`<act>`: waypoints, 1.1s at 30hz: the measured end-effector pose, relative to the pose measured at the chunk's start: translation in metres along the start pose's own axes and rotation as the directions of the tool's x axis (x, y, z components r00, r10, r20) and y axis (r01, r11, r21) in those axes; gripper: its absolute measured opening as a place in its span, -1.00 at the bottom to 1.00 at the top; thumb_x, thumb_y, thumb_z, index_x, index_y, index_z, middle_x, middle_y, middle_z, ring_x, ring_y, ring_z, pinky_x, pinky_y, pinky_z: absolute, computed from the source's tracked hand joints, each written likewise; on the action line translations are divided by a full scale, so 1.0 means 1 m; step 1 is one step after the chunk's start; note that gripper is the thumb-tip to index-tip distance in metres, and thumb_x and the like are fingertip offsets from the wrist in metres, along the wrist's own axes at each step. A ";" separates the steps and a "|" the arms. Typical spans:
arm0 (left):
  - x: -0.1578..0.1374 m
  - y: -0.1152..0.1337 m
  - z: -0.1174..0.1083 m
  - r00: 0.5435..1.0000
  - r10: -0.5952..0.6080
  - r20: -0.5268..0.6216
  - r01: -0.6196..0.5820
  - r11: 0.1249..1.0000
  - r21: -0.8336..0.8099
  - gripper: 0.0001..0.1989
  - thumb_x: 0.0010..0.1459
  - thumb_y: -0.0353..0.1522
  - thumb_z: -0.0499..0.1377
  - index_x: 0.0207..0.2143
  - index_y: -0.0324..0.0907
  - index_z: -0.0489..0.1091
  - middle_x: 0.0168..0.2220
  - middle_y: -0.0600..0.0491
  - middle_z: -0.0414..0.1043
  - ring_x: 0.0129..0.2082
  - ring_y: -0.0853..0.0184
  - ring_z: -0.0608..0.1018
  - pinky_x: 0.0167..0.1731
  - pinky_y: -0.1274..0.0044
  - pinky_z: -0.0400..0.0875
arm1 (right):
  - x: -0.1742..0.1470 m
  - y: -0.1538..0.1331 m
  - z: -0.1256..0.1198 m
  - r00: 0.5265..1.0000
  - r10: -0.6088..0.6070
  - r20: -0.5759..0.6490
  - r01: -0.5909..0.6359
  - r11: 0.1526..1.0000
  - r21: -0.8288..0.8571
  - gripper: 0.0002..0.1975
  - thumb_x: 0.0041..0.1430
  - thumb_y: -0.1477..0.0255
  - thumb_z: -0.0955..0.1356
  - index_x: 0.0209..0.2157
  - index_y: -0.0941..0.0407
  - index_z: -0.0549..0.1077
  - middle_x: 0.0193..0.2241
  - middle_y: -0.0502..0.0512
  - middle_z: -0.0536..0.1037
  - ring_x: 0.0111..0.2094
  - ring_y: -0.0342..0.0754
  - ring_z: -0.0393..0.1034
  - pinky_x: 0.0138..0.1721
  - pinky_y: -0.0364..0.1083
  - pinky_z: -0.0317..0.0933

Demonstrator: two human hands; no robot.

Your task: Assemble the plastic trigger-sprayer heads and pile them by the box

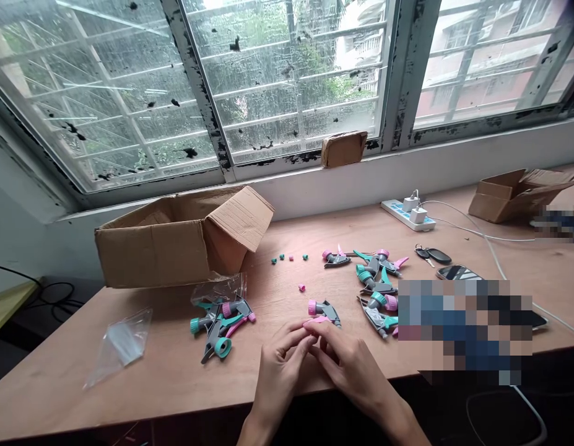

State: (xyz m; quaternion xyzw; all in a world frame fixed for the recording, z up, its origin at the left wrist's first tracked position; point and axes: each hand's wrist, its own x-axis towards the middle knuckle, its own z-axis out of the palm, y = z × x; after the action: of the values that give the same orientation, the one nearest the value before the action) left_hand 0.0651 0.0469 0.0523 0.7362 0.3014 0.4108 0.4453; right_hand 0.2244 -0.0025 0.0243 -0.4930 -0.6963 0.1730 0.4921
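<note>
My left hand (284,356) and my right hand (345,359) meet at the table's front edge with fingers curled together. At their fingertips is a grey trigger sprayer head (327,310) with a pink collar and pink trigger; both hands pinch it around the trigger. My fingers hide its lower part. Beyond it lies a small pink nozzle cap (302,287). Several more small caps, teal and pink, are further back, among them a teal cap (305,257). To the left is a pile of sprayer heads (221,325); another group of sprayer heads (377,282) lies to the right.
An open cardboard box (152,254) stands at back left, near a clear plastic bag (124,341). A power strip (407,215) with cables, keys (433,254), a phone (458,272) and a second cardboard box (500,195) are on the right. Pixelated patches cover parts there.
</note>
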 end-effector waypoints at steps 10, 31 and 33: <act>-0.004 0.008 -0.006 0.977 0.012 0.214 -0.030 0.996 0.084 -0.57 0.39 -0.15 0.13 0.24 -0.05 0.41 0.18 -0.09 0.49 0.17 0.12 0.52 0.20 0.31 0.42 | -0.005 -0.002 0.000 0.998 0.019 -0.067 -0.023 0.998 -0.060 -0.55 0.39 0.39 0.28 0.26 0.13 0.25 -0.27 0.15 0.62 -0.37 0.02 0.53 -0.32 -0.03 0.42; -0.001 0.003 0.007 0.995 0.095 0.039 -0.103 0.912 0.397 -0.86 0.26 -0.38 0.28 -0.12 -0.07 0.53 -0.10 -0.01 0.56 -0.04 0.12 0.55 -0.01 0.30 0.49 | 0.000 -0.001 -0.007 0.834 0.263 -0.484 -0.234 0.965 0.121 -0.72 0.40 0.20 0.30 -0.14 0.08 0.54 -0.27 0.17 0.59 -0.23 0.09 0.52 -0.21 -0.01 0.41; -0.001 0.003 0.010 0.990 0.088 0.107 -0.131 0.854 0.504 -0.87 0.19 -0.38 0.35 -0.19 -0.08 0.51 -0.18 0.00 0.55 -0.12 0.12 0.55 -0.10 0.31 0.49 | 0.003 0.004 -0.005 0.857 0.196 -0.476 -0.226 0.974 -0.007 -0.74 0.40 0.21 0.31 -0.16 0.07 0.56 -0.14 0.22 0.57 -0.07 0.16 0.48 -0.03 0.08 0.36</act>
State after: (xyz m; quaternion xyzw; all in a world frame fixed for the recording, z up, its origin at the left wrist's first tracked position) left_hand 0.0738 0.0405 0.0517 0.8595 0.3388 0.3113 0.2226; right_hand 0.2311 0.0010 0.0254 -0.6088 -0.5020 0.0783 0.6092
